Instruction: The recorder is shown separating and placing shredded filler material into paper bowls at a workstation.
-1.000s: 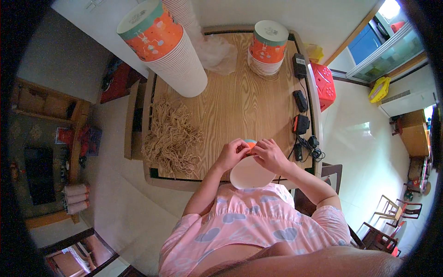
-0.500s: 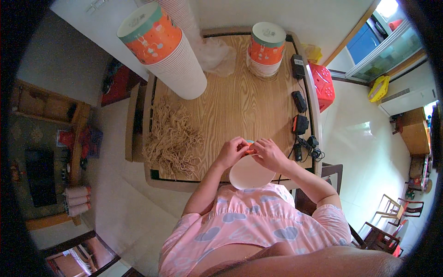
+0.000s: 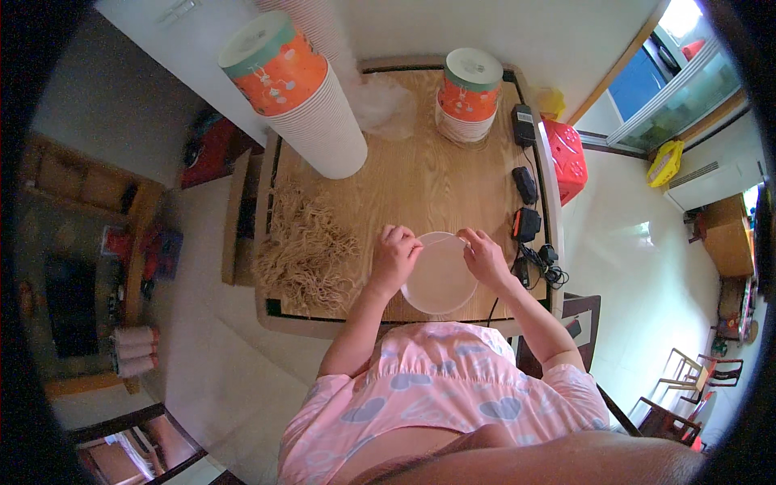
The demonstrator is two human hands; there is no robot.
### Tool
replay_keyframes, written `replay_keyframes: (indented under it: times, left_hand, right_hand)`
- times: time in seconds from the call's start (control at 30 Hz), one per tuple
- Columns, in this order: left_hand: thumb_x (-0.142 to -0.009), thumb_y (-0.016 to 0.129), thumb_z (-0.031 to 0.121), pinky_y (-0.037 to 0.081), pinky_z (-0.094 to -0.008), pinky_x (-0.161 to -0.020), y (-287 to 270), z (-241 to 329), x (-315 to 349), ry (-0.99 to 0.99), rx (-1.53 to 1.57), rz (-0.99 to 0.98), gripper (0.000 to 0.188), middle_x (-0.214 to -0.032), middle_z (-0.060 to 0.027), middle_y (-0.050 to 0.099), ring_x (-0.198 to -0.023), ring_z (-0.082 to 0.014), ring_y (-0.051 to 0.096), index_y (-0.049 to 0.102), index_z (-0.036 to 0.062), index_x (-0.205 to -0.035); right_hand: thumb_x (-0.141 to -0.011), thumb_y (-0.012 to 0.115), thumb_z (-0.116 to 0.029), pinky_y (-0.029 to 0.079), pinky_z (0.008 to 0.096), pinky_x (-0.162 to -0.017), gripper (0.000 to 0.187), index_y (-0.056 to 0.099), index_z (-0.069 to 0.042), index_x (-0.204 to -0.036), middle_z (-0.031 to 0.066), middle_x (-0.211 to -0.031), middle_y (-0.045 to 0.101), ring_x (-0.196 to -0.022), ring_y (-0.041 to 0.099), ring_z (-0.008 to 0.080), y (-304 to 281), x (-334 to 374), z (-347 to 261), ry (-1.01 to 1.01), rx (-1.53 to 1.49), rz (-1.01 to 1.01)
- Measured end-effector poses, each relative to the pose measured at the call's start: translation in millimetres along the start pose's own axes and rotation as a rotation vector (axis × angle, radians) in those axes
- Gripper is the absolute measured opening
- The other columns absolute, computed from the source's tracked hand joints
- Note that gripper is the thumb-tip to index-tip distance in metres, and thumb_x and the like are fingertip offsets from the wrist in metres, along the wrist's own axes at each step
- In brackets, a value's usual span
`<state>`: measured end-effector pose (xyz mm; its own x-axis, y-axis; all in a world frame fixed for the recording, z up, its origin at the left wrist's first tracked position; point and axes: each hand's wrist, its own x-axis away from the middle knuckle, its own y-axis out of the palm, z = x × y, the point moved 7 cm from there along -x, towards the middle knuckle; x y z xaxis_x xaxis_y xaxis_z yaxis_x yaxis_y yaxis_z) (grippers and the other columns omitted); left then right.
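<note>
A paper tub (image 3: 440, 283) with a white inside stands in front of me at the table's near edge, its mouth facing up. My left hand (image 3: 396, 252) is closed in a pinch beside the far left of the rim. Opposite it, my right hand (image 3: 485, 259) pinches at the far right of the rim. A thin pale cord (image 3: 440, 238) seems to run between the fingertips across the tub's far side; its ends are hidden in my fingers. Left of my left hand lies a loose heap of tan twine (image 3: 307, 255).
A tall leaning stack of paper tubs (image 3: 315, 121) rises at the far left. A shorter orange stack (image 3: 469, 97) stands far right, near a clear plastic bag (image 3: 384, 105). Black adapters (image 3: 525, 186) and cables (image 3: 550, 267) line the right edge. A red stool (image 3: 566, 162) stands beyond.
The tub has gone from tilted toward me to upright, its mouth now facing up. My hands have moved apart, from close together at its far rim to either side of it.
</note>
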<state>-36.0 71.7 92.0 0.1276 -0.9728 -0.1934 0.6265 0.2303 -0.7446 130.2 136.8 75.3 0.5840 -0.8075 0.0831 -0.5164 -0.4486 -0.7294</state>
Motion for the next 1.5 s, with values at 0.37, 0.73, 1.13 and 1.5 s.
replay_keyframes:
  times: [0.37, 0.73, 1.13, 1.5]
  left_hand:
    - [-0.068, 0.066, 0.016, 0.044, -0.0376, -0.071, 39.8, -57.6, 82.1, -0.455, 0.206, 0.101, 0.036, -0.089, -0.0146, 0.055, -0.084, -0.0305, 0.054, 0.049, 0.0019, -0.096]
    - [-0.067, 0.056, 0.003, 0.042, -0.0374, -0.077, 55.8, -44.5, 38.8, -0.136, -0.065, -0.125, 0.019, -0.084, -0.0112, 0.056, -0.088, -0.0284, 0.051, 0.059, 0.0046, -0.086]
    - [-0.068, 0.066, 0.014, 0.041, -0.0373, -0.073, 8.9, -63.0, 101.9, -0.371, 0.142, 0.183, 0.042, -0.092, -0.0125, 0.053, -0.085, -0.027, 0.051, 0.045, 0.0049, -0.103]
    - [-0.072, 0.057, 0.003, 0.045, -0.035, -0.063, 1.5, -41.9, 74.7, -0.232, 0.103, 0.308, 0.012, -0.074, -0.0122, 0.054, -0.07, -0.0281, 0.055, 0.053, 0.0029, -0.084]
  right_hand:
    - [-0.077, 0.05, -0.013, 0.043, 0.0466, -0.066, 0.023, 0.043, -0.006, -0.097, 0.0226, -0.08, 0.056, -0.077, 0.054, 0.0416, 36.7, 59.2, 34.1, 0.228, -0.121, 0.043]
    - [-0.076, 0.059, -0.014, 0.044, 0.0296, -0.059, 0.011, 0.057, -0.004, -0.081, 0.0103, -0.072, 0.058, -0.064, 0.056, 0.0209, 61.4, 29.0, 81.4, 0.146, -0.245, 0.101]
    - [-0.069, 0.064, -0.02, 0.045, 0.0371, -0.068, 0.017, 0.061, -0.008, -0.081, 0.0092, -0.08, 0.057, -0.079, 0.055, 0.0292, 123.7, -67.7, 59.6, -0.248, 0.306, 0.11]
    - [-0.078, 0.056, 0.001, 0.044, 0.0242, -0.065, 0.01, 0.048, -0.002, -0.083, 0.0054, -0.077, 0.056, -0.071, 0.055, 0.0132, -41.1, -11.5, -23.5, -0.026, -0.921, 0.215]
